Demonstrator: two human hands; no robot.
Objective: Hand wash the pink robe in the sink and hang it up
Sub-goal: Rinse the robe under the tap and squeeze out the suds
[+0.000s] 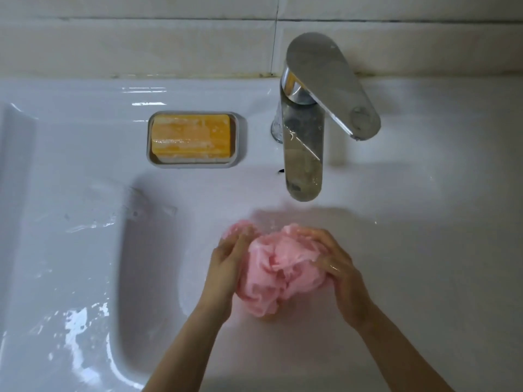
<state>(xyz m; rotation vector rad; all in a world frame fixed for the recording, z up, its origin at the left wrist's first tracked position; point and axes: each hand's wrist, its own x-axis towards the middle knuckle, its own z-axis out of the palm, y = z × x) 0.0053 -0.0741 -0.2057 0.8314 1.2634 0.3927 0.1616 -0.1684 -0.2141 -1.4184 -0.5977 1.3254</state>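
Two hands hold the pink robe [280,273], which is bunched into a wet, rounded wad over the basin of the white sink [85,250], a little nearer the person than the mouth of the tap [304,154]. The wad has no clear front or end. No collar or sleeve can be made out, so which way the garment points cannot be told. It is somewhat longer than wide, and its long axis runs from the far side, near the tap, back toward the person, leaning slightly left at the far end. Whether it rests on the basin floor cannot be told.

The left hand [226,261] cups the left side of the wad, its fingers bent lightly round the cloth; the fingertips are blurred. The right hand [336,267] grips the right and upper side, fingers curled over the folds and thumb tucked against them. The hands are apart, with the cloth pressed between them.

On the ledge behind the basin, left of the tap, an orange bar of soap [191,137] lies in a grey soap dish [240,137]. The tap's lever [331,80] is angled to the right. Water glistens on the sink's left ledge. Pale wall tiles [141,43] run along the back.
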